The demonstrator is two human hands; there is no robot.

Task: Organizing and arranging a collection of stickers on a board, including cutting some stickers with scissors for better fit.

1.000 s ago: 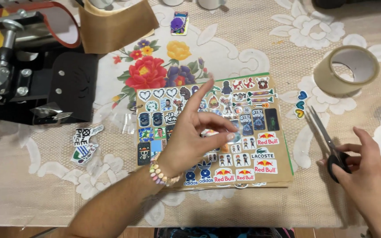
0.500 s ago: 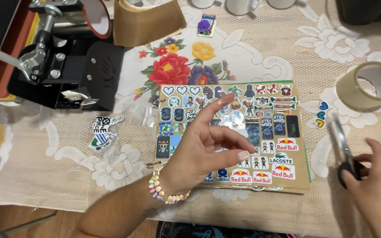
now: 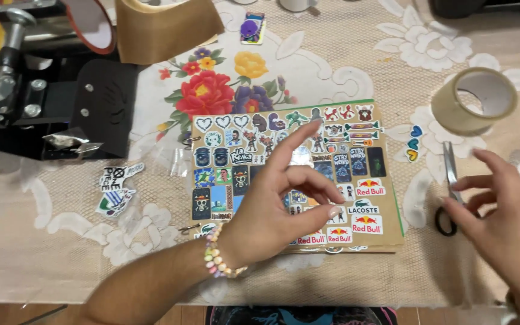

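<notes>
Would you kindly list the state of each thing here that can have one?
Left hand: open, over the sticker sheet.
Right hand: open, fingertips at the scissors.
Scissors: shut, flat on the tablecloth.
Tape roll: lying flat.
Loose stickers: beside the sheet.

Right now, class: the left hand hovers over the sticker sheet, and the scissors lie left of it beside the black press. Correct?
Not quite. In the head view the scissors lie right of the sticker sheet, by the right hand. The left hand is over the sheet.
</notes>
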